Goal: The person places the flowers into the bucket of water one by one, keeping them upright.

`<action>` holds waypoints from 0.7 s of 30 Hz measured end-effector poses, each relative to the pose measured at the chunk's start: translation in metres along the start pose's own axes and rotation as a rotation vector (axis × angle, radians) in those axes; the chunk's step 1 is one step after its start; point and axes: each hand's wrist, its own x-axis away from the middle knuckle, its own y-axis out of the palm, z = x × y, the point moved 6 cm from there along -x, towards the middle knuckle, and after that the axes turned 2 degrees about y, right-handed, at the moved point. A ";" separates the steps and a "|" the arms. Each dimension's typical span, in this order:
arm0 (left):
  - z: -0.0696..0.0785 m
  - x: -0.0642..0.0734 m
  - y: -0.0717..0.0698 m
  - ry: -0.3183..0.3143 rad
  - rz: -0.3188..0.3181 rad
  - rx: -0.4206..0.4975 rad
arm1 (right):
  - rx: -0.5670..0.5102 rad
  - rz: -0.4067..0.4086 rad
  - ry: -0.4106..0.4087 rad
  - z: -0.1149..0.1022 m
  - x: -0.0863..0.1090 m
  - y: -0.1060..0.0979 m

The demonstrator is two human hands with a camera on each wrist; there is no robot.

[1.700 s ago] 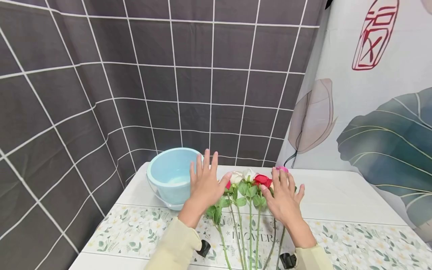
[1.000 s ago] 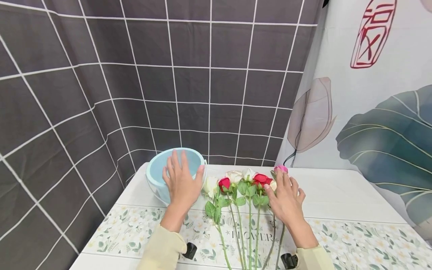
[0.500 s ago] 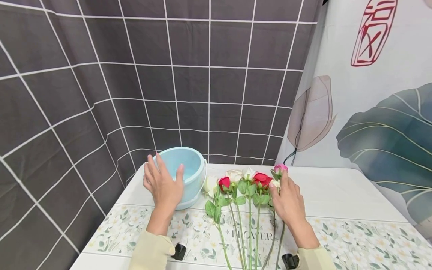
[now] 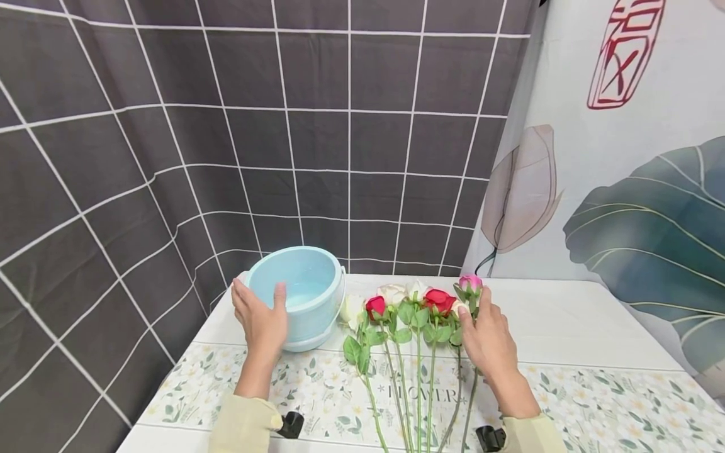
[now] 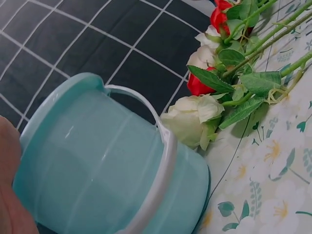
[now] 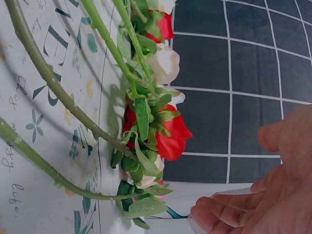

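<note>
A light blue bucket [image 4: 317, 318] stands upright on the table, its pale handle [image 5: 165, 170] hanging down the right side. My left hand [image 4: 262, 322] is at the bucket's left front, fingers along the outside and thumb raised by the rim; whether it touches is unclear. Right of the bucket lie several roses in a row, among them a red rose [image 4: 439, 301], another red rose [image 4: 376, 307] and a pink rose [image 4: 471, 283]. My right hand [image 4: 491, 340] hovers by the pink rose at the row's right end, fingers extended and holding nothing, as the right wrist view shows.
A floral cloth with lettering [image 4: 600, 402] covers the white table [image 4: 566, 321]. Behind stands a dark curtain with a white grid [image 4: 317, 145]. A pale printed curtain [image 4: 566, 157] hangs at the right. The stems [image 4: 419, 390] stretch toward the near edge.
My left hand has swept left from over the flowers, across the front of the bucket, to its left side. My right hand has shifted slightly right, uncovering the pink rose. Bucket and roses stay put.
</note>
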 end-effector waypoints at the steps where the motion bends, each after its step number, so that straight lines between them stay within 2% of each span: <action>1: -0.002 0.000 0.000 -0.017 -0.011 0.017 | -0.002 -0.002 0.007 0.001 0.000 0.000; 12: -0.015 -0.001 -0.001 -0.117 -0.063 0.144 | -0.045 -0.017 0.048 0.006 -0.002 -0.002; 21: -0.016 -0.001 -0.004 -0.121 -0.045 0.201 | -0.079 -0.044 0.095 0.011 -0.002 -0.002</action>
